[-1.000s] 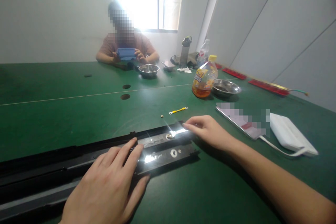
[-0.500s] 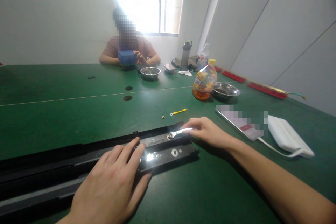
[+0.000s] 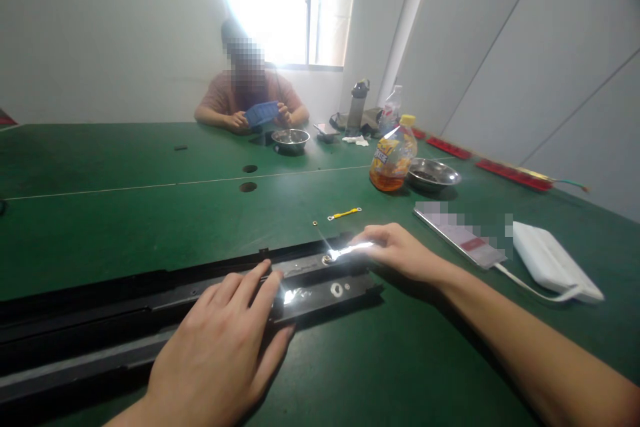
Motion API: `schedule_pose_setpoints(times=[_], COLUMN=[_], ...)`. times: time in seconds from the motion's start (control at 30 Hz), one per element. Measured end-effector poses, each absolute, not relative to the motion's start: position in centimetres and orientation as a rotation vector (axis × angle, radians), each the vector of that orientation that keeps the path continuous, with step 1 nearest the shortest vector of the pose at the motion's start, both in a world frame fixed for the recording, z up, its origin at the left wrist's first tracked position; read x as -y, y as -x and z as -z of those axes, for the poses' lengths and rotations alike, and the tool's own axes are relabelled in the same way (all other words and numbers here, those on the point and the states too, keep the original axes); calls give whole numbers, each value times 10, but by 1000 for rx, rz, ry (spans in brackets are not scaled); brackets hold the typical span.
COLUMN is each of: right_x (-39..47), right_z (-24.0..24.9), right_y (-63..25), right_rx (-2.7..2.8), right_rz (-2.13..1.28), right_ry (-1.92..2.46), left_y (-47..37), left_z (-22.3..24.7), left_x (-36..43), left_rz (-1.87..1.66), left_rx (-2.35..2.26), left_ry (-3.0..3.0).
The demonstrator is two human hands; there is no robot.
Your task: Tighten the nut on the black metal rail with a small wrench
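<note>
Round metal nut (image 3: 327, 259) seated mid-frame, met by silver metal wrench (image 3: 346, 252) clamped in right hand (image 3: 393, 248); long black metal rail (image 3: 310, 305) touched by left hand (image 3: 215, 337), fingers apart; yellow ring-ended wire (image 3: 345, 214) left unattached.

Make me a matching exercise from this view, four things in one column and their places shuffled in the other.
1. left hand
2. shiny metal tool
3. yellow strip
4. blue container

A. lying on the green table
B. held by the person opposite
C. laid over the black rail
D. in the right hand

Pairs: 1-C, 2-D, 3-A, 4-B
</note>
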State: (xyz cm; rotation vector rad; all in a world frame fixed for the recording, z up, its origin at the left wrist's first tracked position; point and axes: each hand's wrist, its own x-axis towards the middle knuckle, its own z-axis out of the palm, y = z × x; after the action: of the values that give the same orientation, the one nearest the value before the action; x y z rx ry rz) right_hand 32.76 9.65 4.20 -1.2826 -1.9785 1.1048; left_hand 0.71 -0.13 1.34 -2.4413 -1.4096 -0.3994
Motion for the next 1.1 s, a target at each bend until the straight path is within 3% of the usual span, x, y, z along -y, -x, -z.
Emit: schedule_pose_setpoints(times=[1.1], right_x=[-101], right_z=[-39], right_y=[-336], right_rx=[2045], right_rz=[-1068], right_ry=[1330], left_y=[-6], left_z=[-11], left_x=[1], left_rz=[410], left_rx=[1396], left_ry=[2429])
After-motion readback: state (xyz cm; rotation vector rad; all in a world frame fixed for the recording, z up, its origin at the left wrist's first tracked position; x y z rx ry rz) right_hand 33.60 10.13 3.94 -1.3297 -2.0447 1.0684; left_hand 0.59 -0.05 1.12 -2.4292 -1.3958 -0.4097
